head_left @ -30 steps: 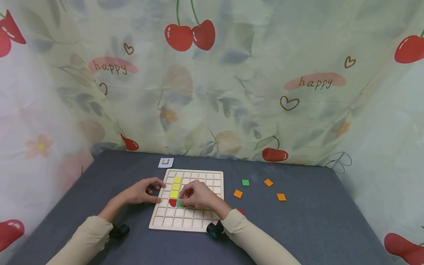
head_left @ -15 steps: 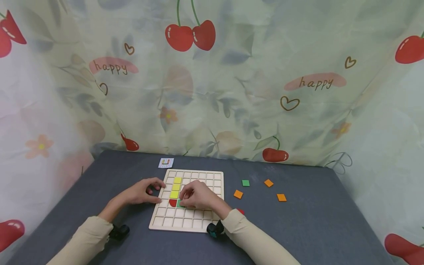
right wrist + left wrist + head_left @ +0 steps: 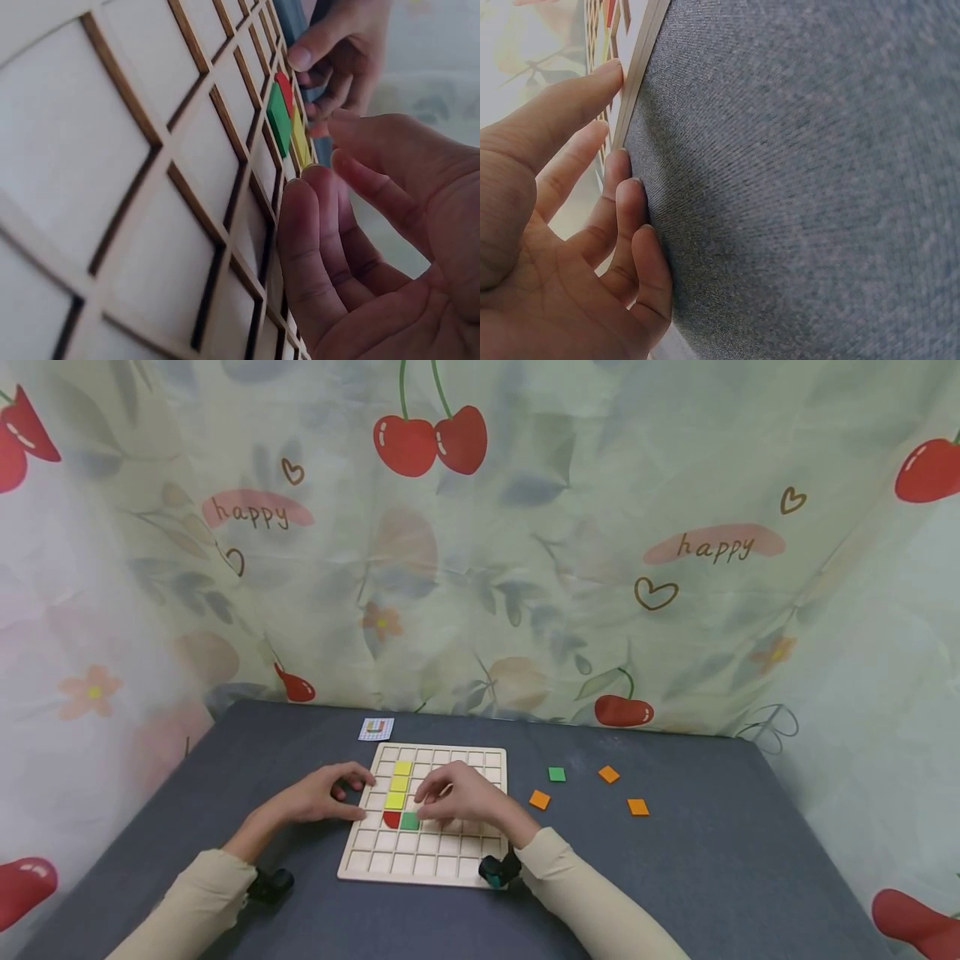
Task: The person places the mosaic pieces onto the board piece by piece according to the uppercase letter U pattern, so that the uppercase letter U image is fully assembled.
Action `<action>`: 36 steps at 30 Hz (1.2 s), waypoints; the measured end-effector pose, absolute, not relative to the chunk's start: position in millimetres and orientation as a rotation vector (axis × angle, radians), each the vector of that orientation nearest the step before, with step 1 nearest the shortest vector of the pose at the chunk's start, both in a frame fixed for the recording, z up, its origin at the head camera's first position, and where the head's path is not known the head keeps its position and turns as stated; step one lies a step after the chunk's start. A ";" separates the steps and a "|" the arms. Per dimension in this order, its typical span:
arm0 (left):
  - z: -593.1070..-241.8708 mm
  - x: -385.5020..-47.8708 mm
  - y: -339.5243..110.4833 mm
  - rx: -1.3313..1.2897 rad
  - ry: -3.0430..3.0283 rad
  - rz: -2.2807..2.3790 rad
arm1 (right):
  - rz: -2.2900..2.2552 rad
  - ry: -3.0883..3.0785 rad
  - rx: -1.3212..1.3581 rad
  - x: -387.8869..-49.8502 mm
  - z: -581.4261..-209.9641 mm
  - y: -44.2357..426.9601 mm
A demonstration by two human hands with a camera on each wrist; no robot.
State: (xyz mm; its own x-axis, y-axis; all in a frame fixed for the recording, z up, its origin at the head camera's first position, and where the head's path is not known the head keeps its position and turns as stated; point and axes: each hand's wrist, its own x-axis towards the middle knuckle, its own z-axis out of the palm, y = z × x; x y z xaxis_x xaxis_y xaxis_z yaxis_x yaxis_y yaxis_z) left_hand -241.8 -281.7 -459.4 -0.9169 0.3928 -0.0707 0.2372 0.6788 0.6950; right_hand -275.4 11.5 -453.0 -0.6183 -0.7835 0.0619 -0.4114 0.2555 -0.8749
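A wooden grid board (image 3: 405, 864) lies on the table. In one of its columns sit 3 yellow squares (image 3: 398, 783), with a red rounded piece (image 3: 392, 819) below them. Beside the red piece, a green square (image 3: 409, 821) rests in a cell. My left hand (image 3: 322, 793) touches the board's left edge with thumb and fingertips, fingers loosely bent. Just right of the green square hovers my right hand (image 3: 467, 795); in the right wrist view its fingers (image 3: 300, 247) are apart from the green square (image 3: 279, 120) and hold nothing.
Right of the board lie a loose green square (image 3: 557, 774) and 3 orange squares (image 3: 638, 807). A small printed card (image 3: 376, 729) is behind the board. Patterned curtain (image 3: 525, 568) surrounds the dark table (image 3: 712, 877) at the back and sides.
My right hand has let go of the green square and drawn back slightly to the right. A red piece near the right wrist is now hidden. The left hand stays put.
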 end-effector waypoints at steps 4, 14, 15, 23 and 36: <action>-460.3 -241.8 -282.0 0.510 2.679 1.061 | -1.344 2.110 -1.095 -279.4 -452.5 23.0; -458.5 -238.6 -282.3 0.514 2.668 1.079 | -1.375 2.110 -1.049 -287.7 -452.3 54.1; -458.6 -238.5 -282.6 0.520 2.665 1.084 | -1.368 2.118 -1.059 -288.3 -452.0 57.4; -458.5 -238.3 -283.9 0.571 2.646 1.124 | -1.366 2.156 -1.105 -294.0 -453.1 86.5; -457.5 -240.0 -282.5 0.554 2.655 1.103 | -1.373 2.249 -0.989 -297.8 -449.9 136.2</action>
